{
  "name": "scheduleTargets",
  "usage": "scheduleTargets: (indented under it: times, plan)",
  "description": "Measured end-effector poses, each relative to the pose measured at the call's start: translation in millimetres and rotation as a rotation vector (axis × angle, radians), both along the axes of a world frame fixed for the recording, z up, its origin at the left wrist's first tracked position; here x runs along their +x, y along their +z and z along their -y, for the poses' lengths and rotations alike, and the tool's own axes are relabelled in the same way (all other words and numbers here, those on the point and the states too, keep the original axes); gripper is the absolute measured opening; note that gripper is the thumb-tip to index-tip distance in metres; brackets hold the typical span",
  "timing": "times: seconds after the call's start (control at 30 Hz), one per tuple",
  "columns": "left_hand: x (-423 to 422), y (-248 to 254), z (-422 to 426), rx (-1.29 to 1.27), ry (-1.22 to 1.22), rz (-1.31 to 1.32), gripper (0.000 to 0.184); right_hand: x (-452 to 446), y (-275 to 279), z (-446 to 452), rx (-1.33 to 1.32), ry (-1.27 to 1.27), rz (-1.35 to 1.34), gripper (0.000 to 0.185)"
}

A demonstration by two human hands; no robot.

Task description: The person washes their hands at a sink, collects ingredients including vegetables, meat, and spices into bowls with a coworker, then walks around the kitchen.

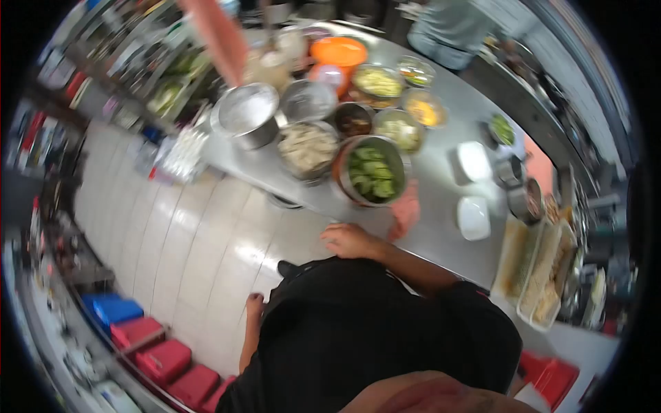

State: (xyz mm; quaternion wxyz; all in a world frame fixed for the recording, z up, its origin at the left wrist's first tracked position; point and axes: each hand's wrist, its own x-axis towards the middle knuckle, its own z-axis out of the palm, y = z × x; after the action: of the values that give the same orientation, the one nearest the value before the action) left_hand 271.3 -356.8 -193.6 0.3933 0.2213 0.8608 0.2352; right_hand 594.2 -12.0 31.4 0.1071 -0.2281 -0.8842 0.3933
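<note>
My right hand [348, 241] hovers at the near edge of the steel table [437, 230], its fingers loosely stretched and nothing seen in them. Nearest to it are a large pot [405, 172] of cut green vegetables and a salmon-coloured cloth [405, 210] at the table's edge. My left hand [255, 303] hangs low beside my body, over the tiled floor, away from the table. It looks small and blurred, so its fingers cannot be made out.
Bowls of cut food, including a bowl of pale pieces [308, 148], crowd the table with a metal pot [256, 138] and an orange bowl [339, 51]. Two white dishes [474, 217] lie right. Red bins [164, 359] line the lower left. Another person [451, 31] stands behind the table.
</note>
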Motion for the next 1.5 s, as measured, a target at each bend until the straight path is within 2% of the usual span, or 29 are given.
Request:
scheduleTargets:
  times: [0.03,0.1,0.17,0.23,0.43,0.5,0.57,0.67,0.77,0.87,0.93,1.03,1.1,1.17,1.27,1.3,1.37,1.4,1.47,1.5]
  plan:
    - [0.1,32.5,-12.5,0.02,0.161,0.118,0.019,-15.0,3.4,4.2,-0.028,-0.003,0.013,0.027]
    - [-28.9,51.4,-11.8,-0.003,0.195,0.122,0.02,-55.4,15.6,2.2,-0.026,-0.004,0.017,0.027]
    - [-68.8,26.4,7.8,0.049,0.399,0.203,0.017,-99.8,19.6,10.4,-0.067,-0.015,0.034,0.028]
    - [-104.1,20.8,29.7,0.072,0.469,0.201,0.015,-143.5,24.1,18.5,-0.189,-0.031,0.097,0.027]
    - [-181.2,6.6,84.3,-0.1,0.506,0.145,0.016,-250.4,23.8,34.3,-0.055,0.069,0.058,0.027]
    - [-196.7,2.1,92.6,-0.082,0.538,0.161,0.017,-276.7,29.4,31.6,-0.084,0.087,0.083,0.027]
    - [-206.3,20.1,85.6,-0.078,0.364,0.024,0.018,-307.0,37.2,24.2,-0.104,0.088,0.098,0.026]
    - [-223.2,30.9,62.0,-0.047,0.478,0.177,0.019,-355.5,33.2,2.3,-0.108,0.076,0.078,0.026]
    - [-243.9,6.6,51.6,0.004,0.563,0.263,0.019,-414.6,13.2,-32.2,-0.084,0.091,0.006,0.027]
    - [-277.9,-68.7,60.7,0.065,0.43,0.036,0.018,-486.5,15.4,-73.8,-0.084,0.111,-0.079,0.027]
    - [-304.3,-78.5,56.7,0.023,0.396,-0.049,0.018,-534.9,32.3,-105.4,-0.112,0.078,-0.095,0.028]
    - [-354.1,-59.7,33.7,-0.013,0.458,-0.046,0.016,-602.2,49.9,-162.0,-0.13,0.045,-0.213,0.028]
    - [-392.1,-14.8,2.1,0.048,0.602,0.001,0.014,-645.9,57.3,-202.8,-0.144,0.016,-0.25,0.027]
    - [-421.0,50.6,-43.2,0.123,0.752,0.056,0.012,-690.7,70.2,-238.6,-0.132,-0.003,-0.264,0.027]
    - [-459.2,64.8,-82.0,0.168,0.908,0.181,0.009,-748.5,109.8,-275.1,-0.167,0.002,-0.343,0.026]
    - [-466.8,64.2,-92.8,0.151,0.849,0.167,0.01,-764.7,123.1,-287.4,-0.195,0.002,-0.369,0.026]
    - [-483.6,46.9,-103.2,0.113,0.722,0.131,0.011,-795.3,143.0,-315.2,-0.316,0.008,-0.447,0.026]
    - [-488.4,23.2,-102.7,0.082,0.762,0.224,0.011,-808.5,155.8,-330.0,-0.393,0.033,-0.493,0.027]
    - [-501.0,-38.3,-98.4,0.02,0.834,0.405,0.012,-831.3,190.4,-359.0,-0.284,0.005,-0.51,0.029]
    - [-514.3,-57.7,-101.4,-0.065,0.555,0.338,0.013,-845.0,204.1,-374.8,-0.237,-0.01,-0.535,0.03]
